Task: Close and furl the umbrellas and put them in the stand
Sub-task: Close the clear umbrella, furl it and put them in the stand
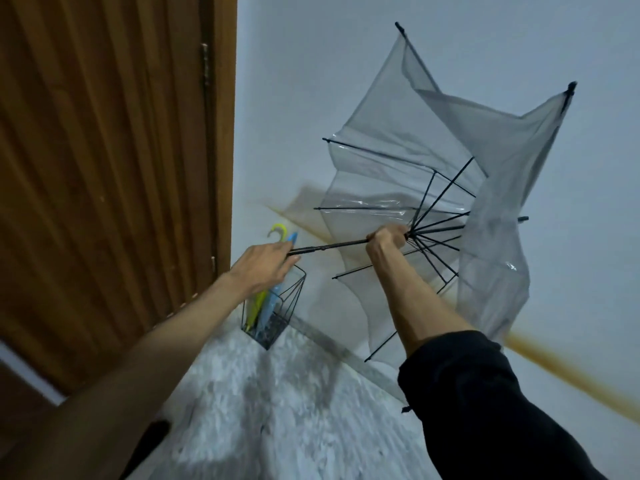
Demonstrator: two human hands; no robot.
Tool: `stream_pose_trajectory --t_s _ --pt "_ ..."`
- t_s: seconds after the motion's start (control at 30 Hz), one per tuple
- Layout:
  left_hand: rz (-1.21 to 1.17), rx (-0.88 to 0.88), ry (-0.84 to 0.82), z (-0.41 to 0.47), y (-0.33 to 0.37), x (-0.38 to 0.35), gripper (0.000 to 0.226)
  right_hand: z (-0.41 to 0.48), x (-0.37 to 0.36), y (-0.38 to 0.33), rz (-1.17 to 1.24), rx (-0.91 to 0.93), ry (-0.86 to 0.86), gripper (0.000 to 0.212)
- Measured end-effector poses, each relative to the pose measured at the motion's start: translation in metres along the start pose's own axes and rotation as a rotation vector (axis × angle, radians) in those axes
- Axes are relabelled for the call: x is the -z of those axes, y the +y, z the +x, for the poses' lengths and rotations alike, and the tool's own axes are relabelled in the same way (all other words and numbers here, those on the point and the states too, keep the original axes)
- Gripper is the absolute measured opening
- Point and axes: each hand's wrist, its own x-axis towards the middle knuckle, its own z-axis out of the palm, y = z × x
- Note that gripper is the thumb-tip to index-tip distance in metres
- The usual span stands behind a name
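Black sleeve (485, 410) covering right upper arm, both forearms reaching forward over grey marbled floor (277, 410). Left hand (265, 268) curling round handle end of black shaft (332, 246). Right hand (388, 240) gripping shaft at rib hub, fist tight. Transparent umbrella (398, 161) hanging half-collapsed in air, canopy sagging, ribs splaying. Beyond left hand, black wire stand (268, 336) sitting in corner, holding furled yellow umbrella (254, 308) and blue umbrella (272, 303). Wooden door (104, 168) at left, white wall (346, 46) behind.
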Motion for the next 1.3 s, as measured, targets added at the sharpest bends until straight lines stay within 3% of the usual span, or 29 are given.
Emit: stream_pose_trajectory --t_s 0.07,0.17,0.23,0.33,0.43,0.5,0.63,0.77,0.9,1.13,1.3 --pt "0.026 -0.016 0.053 -0.001 0.000 0.006 0.033 -0.006 -0.004 -0.008 0.065 -0.017 0.044 0.033" --pt "0.046 -0.022 0.070 0.000 0.005 0.012 0.033 -0.004 -0.010 -0.009 0.239 -0.115 0.170 0.040" --pt "0.064 -0.019 0.073 -0.001 0.009 0.013 0.033 0.000 -0.008 -0.007 0.237 -0.124 0.165 0.043" --pt "0.064 -0.009 0.089 -0.007 0.017 0.012 0.034 -0.007 0.003 -0.009 0.174 -0.154 0.095 0.038" --pt "0.030 0.010 0.107 -0.016 0.028 0.012 0.034 -0.027 0.025 -0.008 0.001 0.000 -0.103 0.012" --pt "0.018 0.022 0.124 -0.025 0.033 0.014 0.033 -0.034 0.032 -0.006 -0.023 0.032 -0.148 0.009" --pt "0.011 0.040 0.123 -0.046 0.046 0.017 0.034 -0.037 0.033 0.000 0.029 -0.156 -0.034 0.018" --pt "0.021 0.124 0.067 -0.070 0.074 0.016 0.037 -0.037 0.048 0.018 0.015 -0.166 -0.032 0.036" --pt "-0.040 0.213 0.017 -0.092 0.111 0.009 0.040 -0.032 0.074 0.036 -0.014 -0.178 -0.102 0.039" --pt "-0.125 0.384 -0.052 -0.137 0.205 -0.008 0.048 -0.048 0.148 0.056 -0.133 -0.170 -0.234 0.022" --pt "-0.331 0.537 -0.107 -0.170 0.289 -0.032 0.050 -0.045 0.201 0.083 -0.272 -0.177 -0.335 0.033"
